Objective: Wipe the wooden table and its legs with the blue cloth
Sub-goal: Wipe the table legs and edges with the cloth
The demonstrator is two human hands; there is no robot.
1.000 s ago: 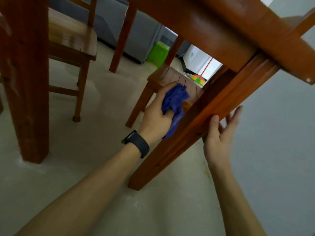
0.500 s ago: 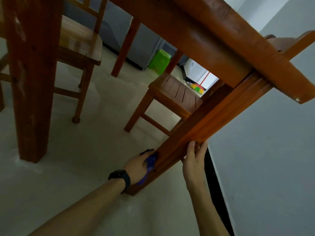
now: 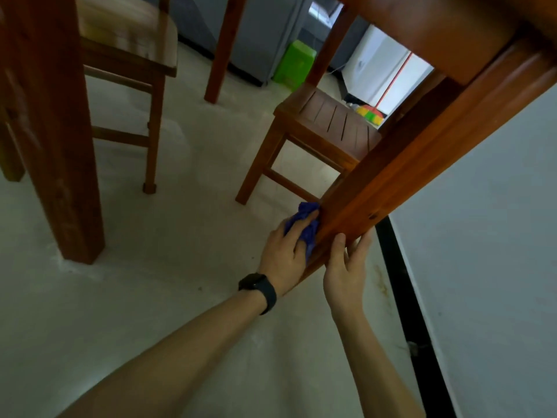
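I look under the wooden table [image 3: 428, 31] from low down. Its near right leg [image 3: 407, 164] slants down to the floor beside the wall. My left hand [image 3: 283, 254], with a black watch on the wrist, holds the bunched blue cloth [image 3: 304, 220] against the left face of this leg, low down near its foot. My right hand [image 3: 346, 267] grips the same leg from the right, thumb on the front face and fingers behind it. The foot of the leg is hidden by my hands.
Another thick table leg [image 3: 51, 128] stands at the left. Two wooden chairs [image 3: 325, 128] [image 3: 120, 55] stand under the table. A green bin [image 3: 297, 64] and a broom [image 3: 372, 113] are at the back. A grey wall [image 3: 482, 236] with a black skirting runs close on the right.
My left hand slid the cloth from mid-height down the leg to near its foot, then a little back up. My right hand followed down the leg.
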